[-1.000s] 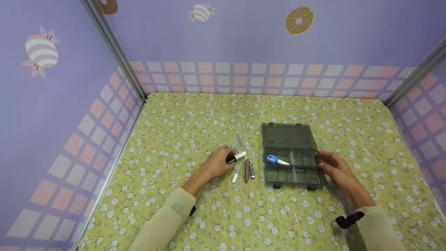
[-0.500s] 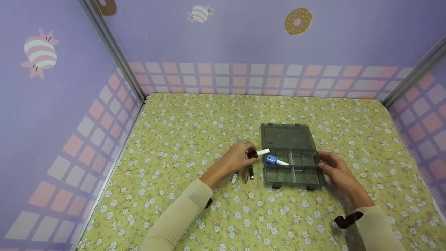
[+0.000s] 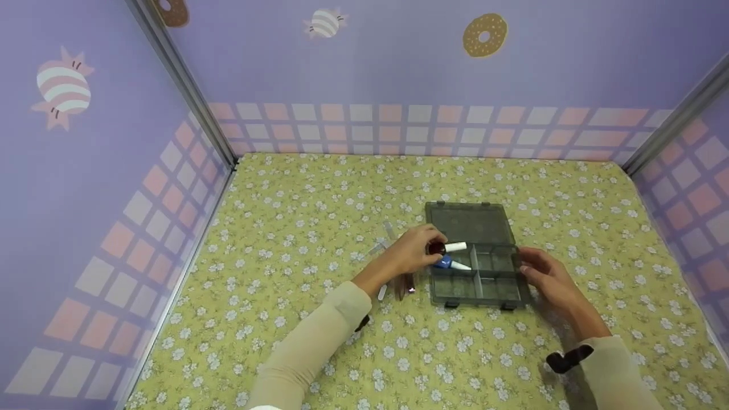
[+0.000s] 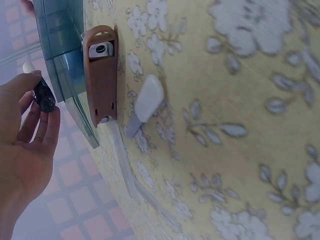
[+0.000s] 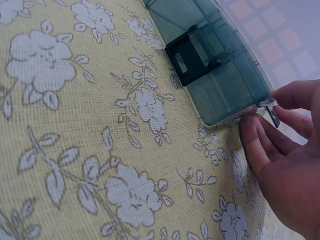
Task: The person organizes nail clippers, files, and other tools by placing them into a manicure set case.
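My left hand (image 3: 418, 249) holds a dark nail polish bottle (image 3: 437, 249) with a white cap (image 3: 455, 246) over the back left compartment of a smoky compartment box (image 3: 478, 303). In that compartment lies a blue nail polish bottle (image 3: 443, 262), also white-capped, partly covered by the hand. The left wrist view shows the dark bottle (image 4: 44, 97) between thumb and fingers. My right hand (image 3: 549, 276) grips the box's right side. In the right wrist view its thumb is at the box wall (image 5: 225, 95), and a small metal piece (image 5: 272, 115) with a hole shows between thumb and fingers.
Left of the box lie a brown tool (image 4: 102, 75) with a metal part in its end, a white-handled piece (image 4: 150, 97), and clear strips (image 4: 125, 160). The box's open lid (image 3: 470, 222) lies back on the flowered cloth (image 3: 319, 199). Patterned walls (image 3: 364, 68) surround the table.
My left hand has carried the dark nail polish bottle rightward, from above the loose items to over the box beside the blue bottle. The right hand has stayed at the box's side.
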{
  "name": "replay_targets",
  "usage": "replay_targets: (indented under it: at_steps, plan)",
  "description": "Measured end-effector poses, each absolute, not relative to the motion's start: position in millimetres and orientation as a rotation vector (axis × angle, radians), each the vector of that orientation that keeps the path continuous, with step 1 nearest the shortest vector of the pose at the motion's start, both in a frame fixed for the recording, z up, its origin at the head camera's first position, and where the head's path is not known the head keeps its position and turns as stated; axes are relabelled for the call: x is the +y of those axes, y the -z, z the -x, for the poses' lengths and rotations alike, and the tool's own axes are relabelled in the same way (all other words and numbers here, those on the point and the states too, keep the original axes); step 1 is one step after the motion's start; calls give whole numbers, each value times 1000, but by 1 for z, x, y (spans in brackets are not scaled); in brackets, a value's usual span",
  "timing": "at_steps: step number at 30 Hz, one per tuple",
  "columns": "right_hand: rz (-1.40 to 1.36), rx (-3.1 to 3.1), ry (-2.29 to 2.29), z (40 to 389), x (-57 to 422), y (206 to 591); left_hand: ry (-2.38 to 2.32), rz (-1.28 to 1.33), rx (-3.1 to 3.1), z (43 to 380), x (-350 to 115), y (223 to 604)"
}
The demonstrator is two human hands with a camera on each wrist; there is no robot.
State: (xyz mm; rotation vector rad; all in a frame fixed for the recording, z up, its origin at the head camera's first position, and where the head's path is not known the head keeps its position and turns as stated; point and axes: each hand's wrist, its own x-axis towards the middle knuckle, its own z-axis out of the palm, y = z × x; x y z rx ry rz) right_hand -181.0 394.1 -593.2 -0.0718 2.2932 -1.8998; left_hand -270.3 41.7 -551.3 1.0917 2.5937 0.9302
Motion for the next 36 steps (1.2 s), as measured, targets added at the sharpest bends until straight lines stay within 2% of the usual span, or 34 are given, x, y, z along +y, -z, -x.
replay_targets:
  at_steps: [9,19,29,36]
  plan:
    - [71,2269,1909,180,394,593,-820,-1183,2594,266,59,559]
    - [88,2273,1918,181,394,594,-918,-1141,2538,265,55,559]
    - [76,2284,1902,181,393,594,-1008,-1048,2595,283,6,540]
    - [76,2288,1908,181,393,593,-1032,-949,2606,288,-31,543]
